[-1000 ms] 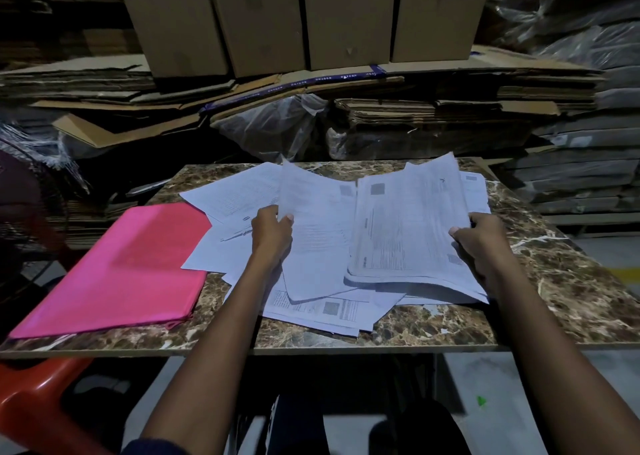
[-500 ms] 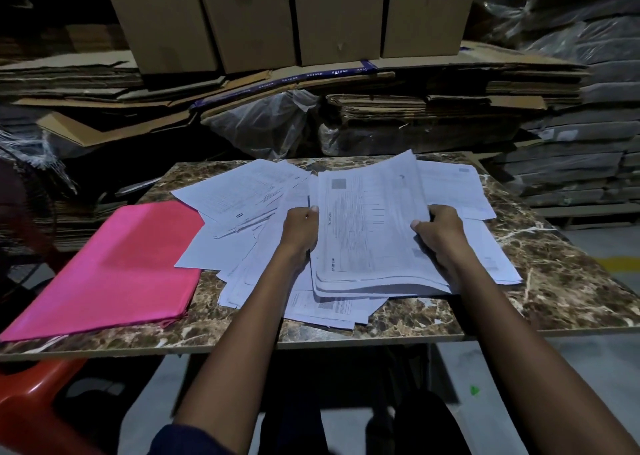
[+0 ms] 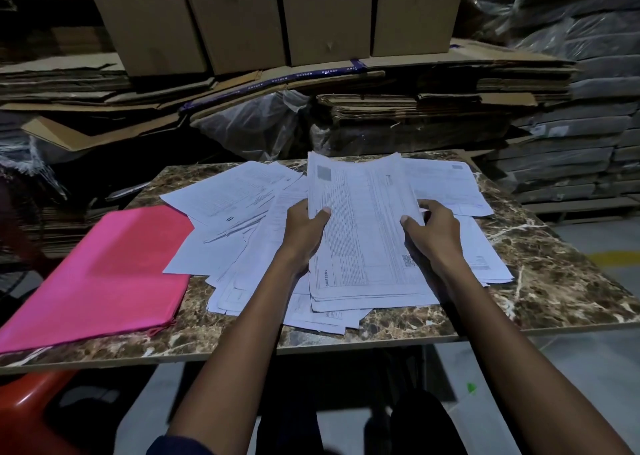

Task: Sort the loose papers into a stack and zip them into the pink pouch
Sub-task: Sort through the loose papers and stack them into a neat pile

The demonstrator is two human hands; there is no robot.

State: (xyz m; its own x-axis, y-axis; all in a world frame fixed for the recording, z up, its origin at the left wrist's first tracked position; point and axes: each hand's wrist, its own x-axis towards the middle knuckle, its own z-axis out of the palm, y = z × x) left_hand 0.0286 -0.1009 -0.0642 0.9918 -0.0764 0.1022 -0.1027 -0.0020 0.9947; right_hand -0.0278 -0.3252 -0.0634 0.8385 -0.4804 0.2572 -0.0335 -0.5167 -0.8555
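Observation:
A stack of printed white papers (image 3: 363, 232) is held tilted up over the middle of the marble table (image 3: 554, 281). My left hand (image 3: 304, 236) grips its left edge, thumb on top. My right hand (image 3: 433, 232) grips its right edge the same way. Loose sheets (image 3: 228, 198) lie spread under and around the stack, fanning to the left and to the far right. The pink pouch (image 3: 100, 274) lies flat on the table's left side, apart from both hands; its zip is not visible.
Flattened cardboard (image 3: 86, 132) and stacked boxes (image 3: 242, 18) rise right behind the table. Wrapped bundles (image 3: 571, 142) are piled at the right. An orange plastic seat (image 3: 31, 406) sits below the table's left front corner.
Both hands have closed in on the gathered stack from either side. The stack has shifted left toward the table's middle and squared up, its far end lifted.

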